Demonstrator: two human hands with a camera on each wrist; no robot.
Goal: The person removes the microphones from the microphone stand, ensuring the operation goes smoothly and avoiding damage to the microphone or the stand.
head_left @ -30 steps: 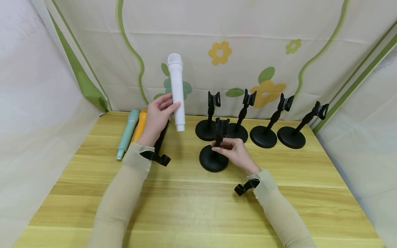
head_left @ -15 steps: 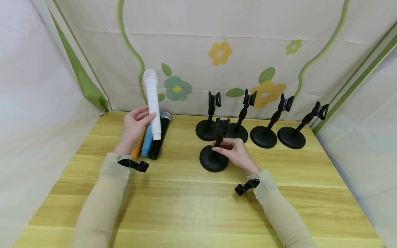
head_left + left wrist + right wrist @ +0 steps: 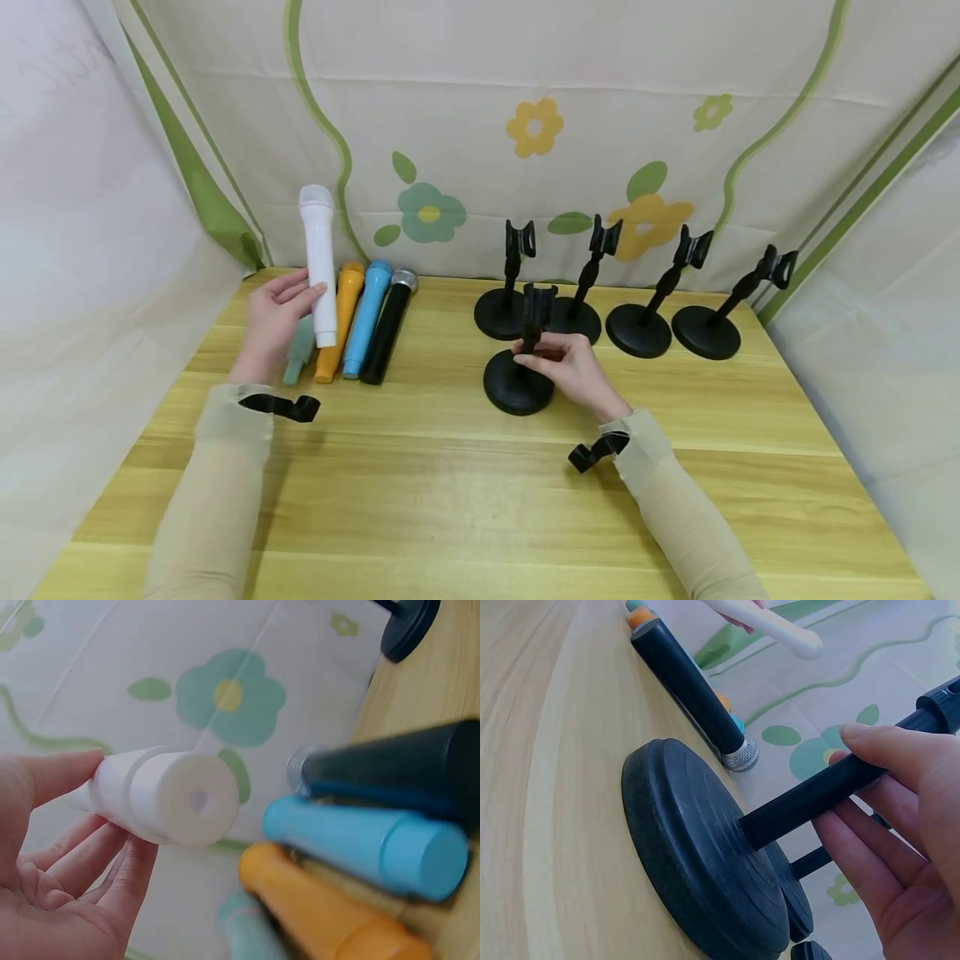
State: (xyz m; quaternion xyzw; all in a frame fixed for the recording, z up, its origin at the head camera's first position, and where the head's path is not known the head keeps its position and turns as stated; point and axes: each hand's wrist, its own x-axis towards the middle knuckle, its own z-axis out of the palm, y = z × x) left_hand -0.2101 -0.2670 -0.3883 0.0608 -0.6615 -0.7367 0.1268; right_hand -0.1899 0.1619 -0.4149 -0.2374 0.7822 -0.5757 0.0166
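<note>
My left hand (image 3: 273, 321) pinches a white microphone (image 3: 320, 267) between thumb and fingers, head end up, raised above the row of microphones. In the left wrist view its round white bottom end faces the camera. Under and beside it lie a teal microphone (image 3: 299, 350), partly hidden by the hand, an orange microphone (image 3: 342, 321), a blue microphone (image 3: 367, 321) and a black microphone (image 3: 388, 329) with a silver mesh head. My right hand (image 3: 570, 371) grips the stem of a black microphone stand (image 3: 517, 383), whose round base is on the table and whose clip on top holds nothing.
Behind the gripped stand, several more black stands line the back of the wooden table (image 3: 450, 500), among them one at the back left (image 3: 498, 315) and one at the far right (image 3: 707, 333). A flowered cloth (image 3: 465, 150) hangs along the table's rear edge.
My left hand has carried the white microphone left and lower, from beside the black microphone to over the teal one. The right hand and its stand have stayed in place.
</note>
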